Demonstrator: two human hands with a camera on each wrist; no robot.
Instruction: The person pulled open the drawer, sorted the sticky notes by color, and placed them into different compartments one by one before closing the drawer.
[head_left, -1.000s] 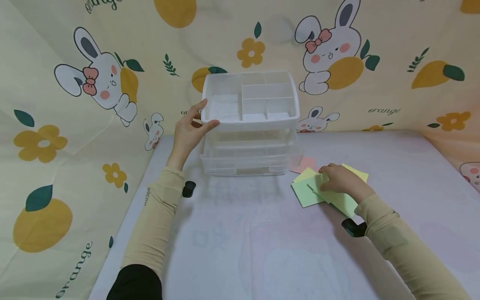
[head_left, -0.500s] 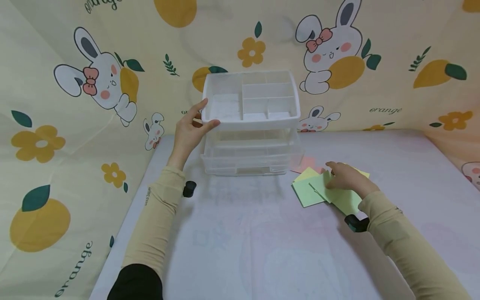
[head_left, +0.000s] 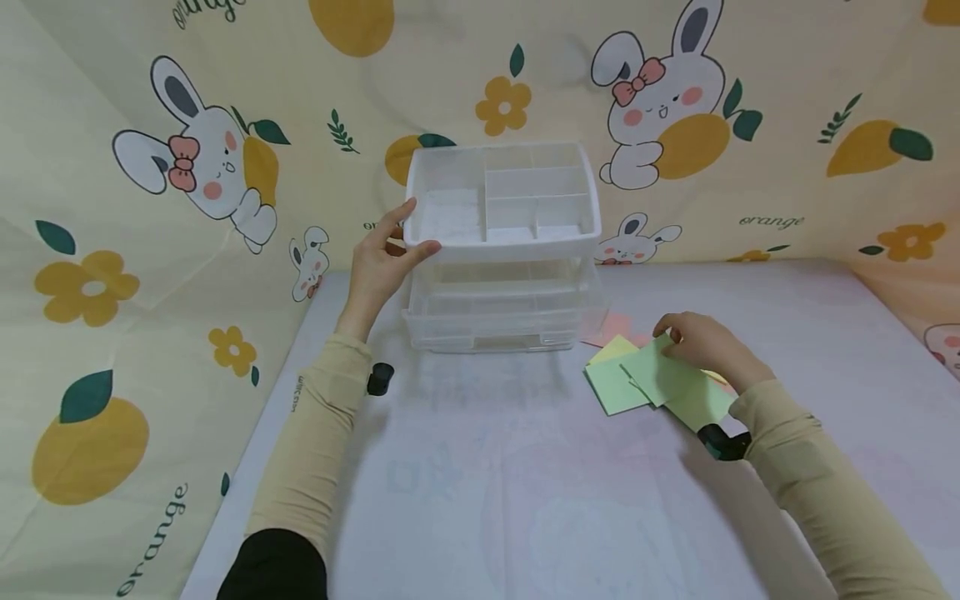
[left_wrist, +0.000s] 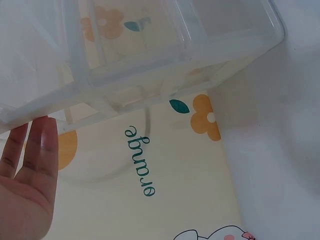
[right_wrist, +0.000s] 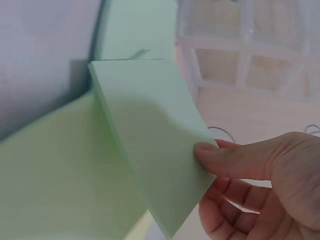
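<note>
Near, over the table (head_left: 465, 500): right hand (head_left: 708, 343), fingers clamped on a green pad (right_wrist: 150, 125) tilted over a second green pad (head_left: 615, 389). Beyond: left hand (head_left: 378, 262), fingers clamped on the near-left corner of a plastic drawer box (head_left: 517, 250). Background: rabbit-print cloth (head_left: 442, 75).

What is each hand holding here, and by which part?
The right hand pinches a green paper stack near one corner. The left hand grips the plastic organizer at its upper near left corner.

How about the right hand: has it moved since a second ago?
Yes, the right hand has shifted rightward in the head view, away from the clear drawer unit.
</note>
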